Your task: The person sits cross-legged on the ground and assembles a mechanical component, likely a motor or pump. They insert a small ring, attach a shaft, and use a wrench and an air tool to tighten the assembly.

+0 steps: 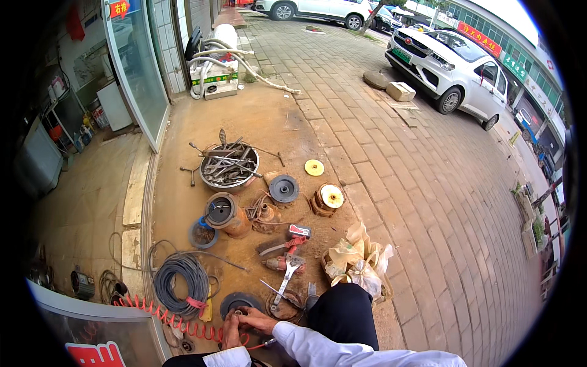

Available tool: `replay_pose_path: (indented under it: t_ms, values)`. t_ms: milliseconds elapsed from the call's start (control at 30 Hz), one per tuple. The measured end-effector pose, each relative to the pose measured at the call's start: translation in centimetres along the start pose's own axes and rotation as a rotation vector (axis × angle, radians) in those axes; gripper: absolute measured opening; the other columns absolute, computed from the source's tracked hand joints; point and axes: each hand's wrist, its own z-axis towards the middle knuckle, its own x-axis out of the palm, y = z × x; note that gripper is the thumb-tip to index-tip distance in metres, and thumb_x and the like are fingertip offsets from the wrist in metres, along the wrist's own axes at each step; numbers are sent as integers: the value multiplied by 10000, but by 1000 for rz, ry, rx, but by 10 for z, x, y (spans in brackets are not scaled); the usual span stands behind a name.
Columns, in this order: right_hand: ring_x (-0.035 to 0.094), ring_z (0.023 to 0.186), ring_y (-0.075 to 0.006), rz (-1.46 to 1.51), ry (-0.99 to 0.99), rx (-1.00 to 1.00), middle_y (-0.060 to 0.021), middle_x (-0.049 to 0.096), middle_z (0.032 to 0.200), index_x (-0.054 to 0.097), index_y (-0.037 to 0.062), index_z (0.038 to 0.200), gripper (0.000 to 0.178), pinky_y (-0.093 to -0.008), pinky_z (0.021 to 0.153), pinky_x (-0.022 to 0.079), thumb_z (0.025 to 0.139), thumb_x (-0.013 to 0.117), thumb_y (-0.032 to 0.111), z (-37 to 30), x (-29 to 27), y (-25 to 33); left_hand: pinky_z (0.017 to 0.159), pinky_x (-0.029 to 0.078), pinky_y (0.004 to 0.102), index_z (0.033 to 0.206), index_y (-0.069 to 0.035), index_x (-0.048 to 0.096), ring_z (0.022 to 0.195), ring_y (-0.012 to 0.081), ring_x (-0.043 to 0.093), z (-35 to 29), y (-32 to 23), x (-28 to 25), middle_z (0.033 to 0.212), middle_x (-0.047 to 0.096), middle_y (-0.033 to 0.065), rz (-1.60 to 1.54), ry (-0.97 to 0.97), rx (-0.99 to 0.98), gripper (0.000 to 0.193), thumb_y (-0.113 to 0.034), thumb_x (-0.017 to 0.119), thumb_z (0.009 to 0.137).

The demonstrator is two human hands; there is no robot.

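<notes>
Low in the view, my left hand (231, 332) and my right hand (258, 319) come together, fingers closed at a small part I cannot make out. Just beyond the fingertips lies a dark round disc (240, 300), partly covered by my hands. A red coiled air hose (177, 319) runs in from the left and passes by my left hand; a thin red hose end with a metal fitting (269, 342) shows below my right wrist. An open-end wrench (286, 282) lies beyond my right hand, beside a red-and-black power tool (282, 263).
A metal basin (254, 164) heaped with tools stands farther out. Nearer are a rusty motor housing (235, 220), a grey disc (284, 189), a yellow disc (314, 167) and a coil of black cable (181, 284). Plastic bags (362, 260) sit right; a glass door (137, 67) stands left.
</notes>
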Motion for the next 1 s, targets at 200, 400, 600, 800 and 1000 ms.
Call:
replay_pose_path:
  t_ms: [200, 400, 600, 800, 1000]
  values:
    - [600, 983, -164, -93, 23, 15, -106, 598, 1177, 420, -42, 1385, 865, -291, 814, 496, 826, 740, 535, 4, 0, 3, 1003, 465, 371, 1418, 55, 438, 1166, 272, 574, 3, 0, -4, 1334, 539, 181, -177, 12, -16, 806, -606, 500, 961]
    - [634, 917, -170, -137, -75, -42, -147, 637, 1113, 421, -101, 1392, 934, -299, 774, 517, 813, 731, 562, -1, 9, 4, 960, 471, 353, 1337, 8, 529, 1102, 226, 586, 5, -4, -8, 1270, 579, 142, 41, -56, -1, 672, -557, 519, 974]
    - [634, 899, -163, -161, -115, -80, -132, 653, 1097, 466, -78, 1382, 863, -284, 740, 516, 822, 714, 531, 3, 8, -6, 964, 466, 349, 1364, 18, 508, 1125, 225, 572, -21, -66, 32, 1280, 570, 141, 116, -77, -72, 656, -511, 525, 976]
    - [630, 899, -153, -160, -144, -122, -111, 653, 1097, 509, -36, 1364, 785, -276, 730, 514, 836, 706, 511, 6, 3, -16, 1005, 432, 345, 1362, 19, 506, 1170, 223, 541, -11, -46, 27, 1276, 566, 131, -24, -47, -17, 638, -487, 540, 976]
    - [613, 1035, -180, -93, -74, -53, -141, 614, 1212, 432, -63, 1418, 827, -297, 841, 524, 847, 720, 461, -1, 11, -1, 982, 448, 338, 1306, 33, 531, 1127, 205, 560, -17, -47, 35, 1244, 573, 128, -59, -117, 42, 571, -435, 573, 982]
